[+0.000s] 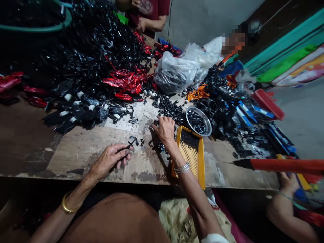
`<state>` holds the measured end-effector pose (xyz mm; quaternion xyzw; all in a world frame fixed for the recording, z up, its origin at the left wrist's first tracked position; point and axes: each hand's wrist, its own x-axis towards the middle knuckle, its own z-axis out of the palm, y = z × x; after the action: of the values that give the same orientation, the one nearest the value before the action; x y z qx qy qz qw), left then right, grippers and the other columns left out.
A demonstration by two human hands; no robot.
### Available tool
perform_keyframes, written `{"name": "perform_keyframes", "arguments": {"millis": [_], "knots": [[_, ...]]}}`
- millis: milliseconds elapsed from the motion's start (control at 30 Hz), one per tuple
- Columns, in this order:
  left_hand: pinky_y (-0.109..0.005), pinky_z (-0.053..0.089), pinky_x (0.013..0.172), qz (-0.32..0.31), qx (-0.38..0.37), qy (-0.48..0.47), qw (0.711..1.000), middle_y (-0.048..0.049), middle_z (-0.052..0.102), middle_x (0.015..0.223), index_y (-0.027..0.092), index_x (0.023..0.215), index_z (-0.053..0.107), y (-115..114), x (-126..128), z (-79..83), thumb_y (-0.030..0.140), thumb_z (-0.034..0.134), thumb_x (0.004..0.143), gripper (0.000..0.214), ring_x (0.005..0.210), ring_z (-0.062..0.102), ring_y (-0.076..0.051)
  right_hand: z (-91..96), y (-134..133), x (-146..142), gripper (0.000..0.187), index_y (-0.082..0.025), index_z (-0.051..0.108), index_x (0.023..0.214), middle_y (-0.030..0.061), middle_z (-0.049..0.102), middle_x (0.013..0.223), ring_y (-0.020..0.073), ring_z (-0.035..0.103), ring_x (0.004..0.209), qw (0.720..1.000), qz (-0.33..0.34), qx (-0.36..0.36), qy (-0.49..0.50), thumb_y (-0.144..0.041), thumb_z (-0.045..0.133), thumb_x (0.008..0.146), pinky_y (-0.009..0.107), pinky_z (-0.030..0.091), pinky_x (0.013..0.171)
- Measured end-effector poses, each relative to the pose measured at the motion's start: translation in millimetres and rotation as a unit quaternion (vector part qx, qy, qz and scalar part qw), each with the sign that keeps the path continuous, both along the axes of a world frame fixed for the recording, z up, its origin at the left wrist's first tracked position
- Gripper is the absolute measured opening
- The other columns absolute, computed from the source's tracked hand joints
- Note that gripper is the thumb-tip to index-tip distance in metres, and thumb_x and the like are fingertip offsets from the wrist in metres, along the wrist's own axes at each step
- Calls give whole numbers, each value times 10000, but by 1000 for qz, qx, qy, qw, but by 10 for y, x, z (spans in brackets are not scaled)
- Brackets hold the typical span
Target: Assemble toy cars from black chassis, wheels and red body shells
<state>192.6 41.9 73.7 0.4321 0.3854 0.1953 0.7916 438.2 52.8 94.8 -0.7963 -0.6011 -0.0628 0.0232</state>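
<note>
My left hand point(111, 159) is closed over the bench, thumb and fingers pinching a thin black plastic part point(129, 144) whose looped end points away from me. My right hand point(165, 131) reaches farther forward, palm down, thumb and fingers apart, and nothing shows in it. Just beyond its fingertips lies a heap of small black pieces point(172, 108). More tiny black bits point(160, 145) are scattered between my hands, partly hidden by my right wrist. Beside my right forearm is a yellow perforated tray point(201, 162) with tiny black pieces at its far end.
A round clear tub point(209, 130) of black parts stands right of the tray. Behind are a filled plastic bag point(174, 72), red glossy parts point(129, 81) and a large black pile point(83, 44). An orange-handled tool point(283, 164) juts in from the right. Other people sit around the bench.
</note>
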Motion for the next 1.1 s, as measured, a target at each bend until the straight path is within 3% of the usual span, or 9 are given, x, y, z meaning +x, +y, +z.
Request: {"name": "perform_keyframes", "arguments": {"millis": [167, 300, 533, 667, 733, 833, 933, 1100], "knots": [[-155, 265, 361, -37, -9, 22, 999, 3, 585, 623, 120, 908, 633, 105, -113, 41, 491, 672, 693, 431, 444, 446, -53, -163, -3, 35, 269, -189, 639, 1069, 137, 622, 1001, 303, 468, 975, 998, 48, 37, 6, -319, 603, 836, 450, 341, 870], [-159, 240, 378, -38, -6, 28, 999, 22, 544, 564, 122, 817, 603, 186, -172, 59, 460, 660, 684, 368, 408, 371, -33, -217, -57, 113, 250, -182, 647, 1044, 134, 613, 1028, 302, 462, 987, 996, 59, 53, 40, -290, 590, 826, 455, 340, 877], [-166, 192, 363, -32, -15, 35, 999, 41, 471, 466, 148, 752, 544, 200, -148, 84, 381, 620, 630, 274, 397, 331, -55, -63, -111, 186, 203, -182, 665, 936, 97, 626, 1052, 273, 504, 1042, 988, 67, 30, 137, -163, 631, 737, 456, 341, 959], [-173, 188, 358, -52, -5, 55, 997, 37, 466, 431, 151, 694, 542, 220, -115, 109, 348, 569, 598, 221, 379, 322, -59, 159, -364, 31, 307, -217, 604, 1083, 65, 613, 1121, 250, 517, 1099, 945, 146, 111, 269, -222, 605, 776, 450, 386, 977], [-181, 189, 359, -80, 5, 70, 994, 35, 459, 406, 151, 655, 543, 238, -94, 125, 337, 550, 584, 199, 362, 311, -59, 232, -517, -152, 373, -247, 555, 1175, 55, 596, 1165, 235, 526, 1116, 900, 213, 96, 367, -300, 611, 811, 430, 418, 973], [-189, 187, 361, -119, 26, 90, 988, 29, 466, 387, 158, 618, 538, 263, -62, 129, 326, 532, 582, 172, 349, 310, -64, 227, -666, -444, 434, -267, 513, 1248, 58, 598, 1182, 229, 522, 1136, 853, 293, 73, 425, -326, 620, 832, 436, 409, 1001], [-196, 180, 363, -140, 51, 106, 983, 30, 461, 378, 164, 614, 543, 274, -49, 116, 318, 519, 599, 156, 349, 314, -71, 122, -690, -617, 490, -269, 468, 1309, 70, 600, 1189, 229, 519, 1142, 838, 336, 76, 422, -292, 614, 842, 453, 393, 1016], [-201, 213, 374, -161, 86, 114, 977, 35, 459, 399, 171, 565, 512, 268, -64, 123, 294, 513, 622, 135, 359, 320, -69, -12, -678, -654, 527, -279, 432, 1345, 78, 587, 1199, 240, 512, 1154, 839, 343, 55, 418, -297, 603, 847, 473, 406, 1011]]}}
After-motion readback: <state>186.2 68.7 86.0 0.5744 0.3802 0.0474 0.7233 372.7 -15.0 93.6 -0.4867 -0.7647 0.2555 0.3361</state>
